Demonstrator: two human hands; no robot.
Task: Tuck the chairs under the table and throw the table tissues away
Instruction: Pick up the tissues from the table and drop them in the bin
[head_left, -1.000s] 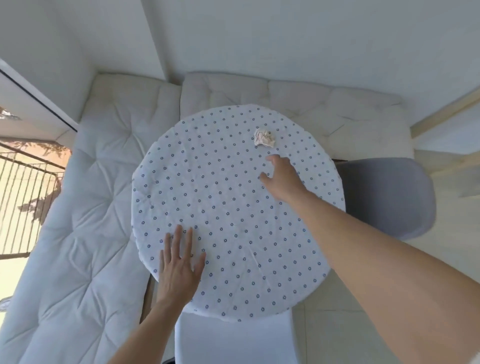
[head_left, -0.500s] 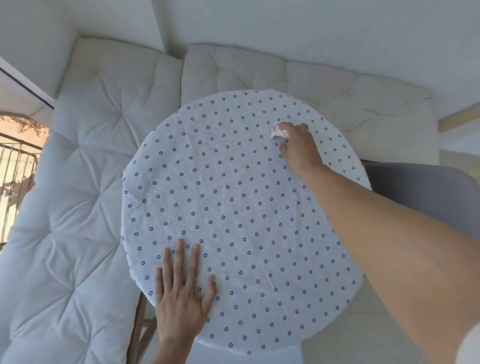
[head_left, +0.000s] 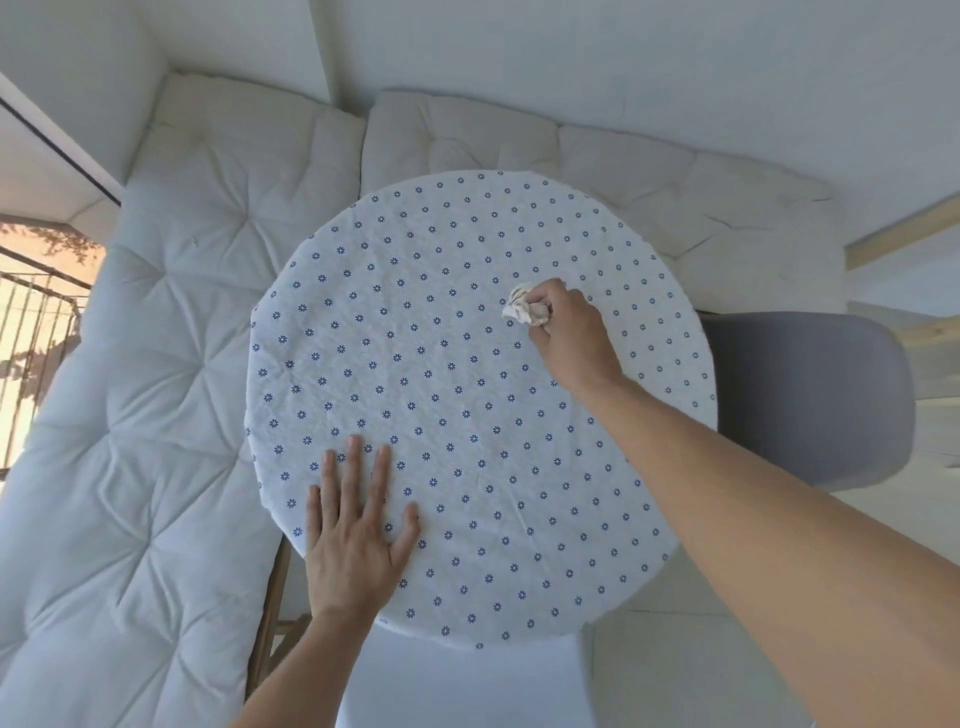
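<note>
The crumpled tissue (head_left: 524, 310) sits in the right hand (head_left: 571, 338), fingers curled tight around it, low over the far right part of the round table (head_left: 415, 364); the left hand (head_left: 353, 540) lies flat on the near edge, fingers spread; no other tissue shows on the cloth, so binning is what seems left; the grey chair (head_left: 810, 400) and white chair (head_left: 457, 686) look tucked; cushions (head_left: 156, 364) ring the table; no bin visible.

White walls (head_left: 623, 62), tufted cushions (head_left: 156, 364)
</note>
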